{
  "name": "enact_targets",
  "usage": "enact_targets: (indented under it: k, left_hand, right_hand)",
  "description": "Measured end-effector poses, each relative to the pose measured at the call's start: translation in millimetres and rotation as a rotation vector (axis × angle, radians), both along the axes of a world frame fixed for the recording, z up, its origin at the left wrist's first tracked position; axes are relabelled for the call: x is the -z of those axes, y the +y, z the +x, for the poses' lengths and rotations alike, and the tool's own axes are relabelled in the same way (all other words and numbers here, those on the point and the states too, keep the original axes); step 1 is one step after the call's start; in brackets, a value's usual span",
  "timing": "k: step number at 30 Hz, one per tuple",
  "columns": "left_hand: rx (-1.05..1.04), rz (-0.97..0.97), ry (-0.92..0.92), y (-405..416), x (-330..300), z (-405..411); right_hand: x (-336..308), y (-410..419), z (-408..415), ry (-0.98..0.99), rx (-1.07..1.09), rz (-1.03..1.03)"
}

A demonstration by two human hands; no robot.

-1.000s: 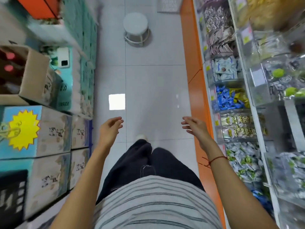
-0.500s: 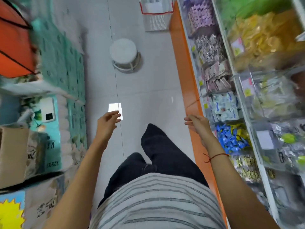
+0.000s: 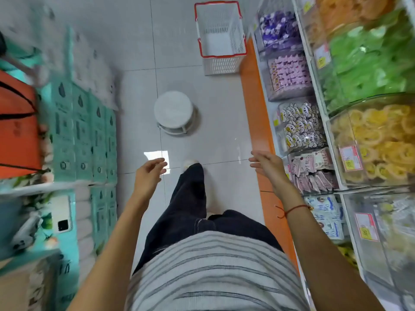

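Observation:
I stand in a shop aisle and look down at my own body. My left hand is stretched out in front of me over the tiled floor, fingers loosely bent, holding nothing. My right hand reaches forward beside the orange base of the snack shelves, fingers relaxed and empty; a red string is tied round that wrist. A white shopping basket with a red rim stands on the floor far ahead, and nothing shows inside it. A round white stool stands between me and the basket.
Clear bins of packaged snacks and yellow and green sweets line the shelves on the right. Stacked teal tissue packs and an orange box fill the left side. My dark trouser leg steps forward along the aisle.
I have walked forward down the aisle: the stool has come closer and the basket has come fully into view. Both hands stay out in front, empty.

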State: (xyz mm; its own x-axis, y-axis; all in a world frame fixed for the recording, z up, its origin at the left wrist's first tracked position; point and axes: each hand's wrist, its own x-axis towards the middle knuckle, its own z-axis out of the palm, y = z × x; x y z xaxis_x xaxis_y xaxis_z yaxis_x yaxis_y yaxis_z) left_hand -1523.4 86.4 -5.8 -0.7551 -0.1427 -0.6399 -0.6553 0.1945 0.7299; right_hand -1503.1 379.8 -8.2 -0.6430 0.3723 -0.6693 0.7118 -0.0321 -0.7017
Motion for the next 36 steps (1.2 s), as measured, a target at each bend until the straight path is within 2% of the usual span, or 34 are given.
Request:
enact_targets:
  k: [6, 12, 16, 22, 25, 27, 29, 34, 36]
  left_hand:
    - [0.154, 0.014, 0.025, 35, -19, -156]
    - [0.375, 0.015, 0.029, 109, -25, -296]
    - [0.5, 0.017, 0.066, 168, -24, -371]
    - [0.849, -0.035, 0.066, 256, -23, -465]
    - [1.16, -0.145, 0.006, 304, -14, -513]
    - [1.299, -0.177, -0.013, 339, 2, -543]
    - [1.407, -0.197, 0.042, 376, 29, -568]
    - [1.565, -0.328, 0.228, 456, 135, -606]
    - [1.579, -0.27, 0.274, 477, 184, -607]
  right_hand:
    - [-10, 21, -90, 0.018, 0.194, -0.027]
    - [-20, 68, -161, 0.035, 0.433, -0.002]
    - [-16, 104, -212, -0.002, 0.475, 0.054]
    - [-12, 145, -291, -0.1, 0.284, 0.137]
    - [13, 172, -323, -0.242, 0.032, 0.234]
    - [42, 188, -337, -0.396, -0.19, 0.259]
    - [77, 200, -345, -0.528, -0.262, 0.278]
    - [173, 219, -360, -0.627, -0.047, 0.409]
    - [211, 224, -370, -0.67, 0.078, 0.433]
